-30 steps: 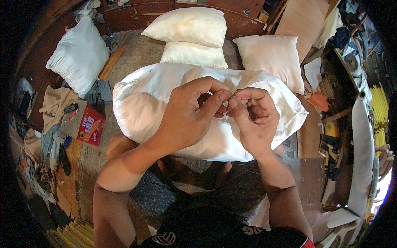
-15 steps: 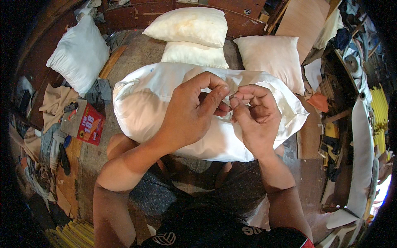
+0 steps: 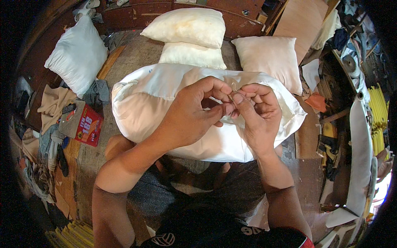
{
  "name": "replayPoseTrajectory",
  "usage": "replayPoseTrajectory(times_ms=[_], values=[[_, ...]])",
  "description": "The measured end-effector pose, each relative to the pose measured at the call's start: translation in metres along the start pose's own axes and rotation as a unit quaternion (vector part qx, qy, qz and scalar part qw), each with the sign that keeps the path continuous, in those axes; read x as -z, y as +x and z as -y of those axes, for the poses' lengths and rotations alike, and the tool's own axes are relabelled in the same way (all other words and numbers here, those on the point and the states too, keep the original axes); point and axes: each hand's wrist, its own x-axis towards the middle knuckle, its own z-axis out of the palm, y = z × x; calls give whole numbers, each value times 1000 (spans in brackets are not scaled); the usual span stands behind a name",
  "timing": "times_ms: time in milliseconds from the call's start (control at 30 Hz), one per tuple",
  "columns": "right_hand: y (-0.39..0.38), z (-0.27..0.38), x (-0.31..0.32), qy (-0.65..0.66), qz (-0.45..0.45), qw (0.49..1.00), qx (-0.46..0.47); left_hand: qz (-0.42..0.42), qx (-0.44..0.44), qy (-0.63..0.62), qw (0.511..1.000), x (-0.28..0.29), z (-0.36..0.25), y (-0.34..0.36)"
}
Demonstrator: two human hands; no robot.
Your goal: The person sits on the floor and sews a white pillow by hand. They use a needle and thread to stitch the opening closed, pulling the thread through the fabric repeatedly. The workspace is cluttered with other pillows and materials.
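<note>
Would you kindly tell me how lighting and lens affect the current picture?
Head view: straight edges bow toward a dark rim; head view: shadow crosses the long white cushion, nearly washed out where bright; head view: a bright patch glares at lower right; head view: the thin loop by the right hand is too fine to identify.

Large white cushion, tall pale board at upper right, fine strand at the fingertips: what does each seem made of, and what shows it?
Large white cushion: smooth cloth, perhaps satin-like, with soft sheen and creases; filling hidden.
Pale board: probably plywood, unvarnished-looking, from its flat, tan, wood-toned face.
Fine strand: likely thread, thin and looped; cotton or synthetic, I cannot tell.
</note>
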Motion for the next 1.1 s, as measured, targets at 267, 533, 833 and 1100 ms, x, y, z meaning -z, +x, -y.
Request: replayPoseTrajectory(times_ms=[267,533,833,1100], values=[[1,2,4,-27,-6,1000,6,9,-39,174,984,13,3,3],[8,4,4,74,-23,995,-56,-92,-37,60,993,8,-5,1],[9,0,14,121,70,982,-126,-28,-96,52,994,5,2,3],[6,7,11,32,74,988,-131,-48,-42,17,998,6,-1,2]])
